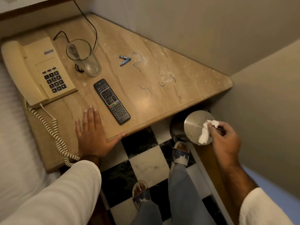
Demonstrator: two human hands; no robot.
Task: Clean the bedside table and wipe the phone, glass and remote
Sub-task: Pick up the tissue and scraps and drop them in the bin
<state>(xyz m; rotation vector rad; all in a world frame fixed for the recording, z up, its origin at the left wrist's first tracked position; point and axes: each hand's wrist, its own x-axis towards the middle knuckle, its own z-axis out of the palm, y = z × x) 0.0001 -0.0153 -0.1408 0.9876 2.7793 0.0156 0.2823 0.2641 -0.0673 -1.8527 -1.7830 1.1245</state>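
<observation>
The beige marble bedside table (162, 98) carries a cream corded phone (37, 70) at the left, an empty clear glass (84, 57) beside it, and a black remote (112, 101) near the front. My left hand (92, 135) lies flat and open on the table's front edge, just left of the remote. My right hand (224, 140) holds a crumpled white tissue (207, 132) over the steel bin (193, 127) that stands on the floor below the table's right corner. Blue wrappers (124, 60), thread-like scraps (138, 62) and white crumbs (167, 77) lie on the tabletop.
A white bed (14, 143) borders the table on the left. Walls close in behind and to the right. The floor is black-and-white checkered tile (146, 159), with my two sandalled feet on it. The phone's coiled cord (55, 135) hangs over the table's front left.
</observation>
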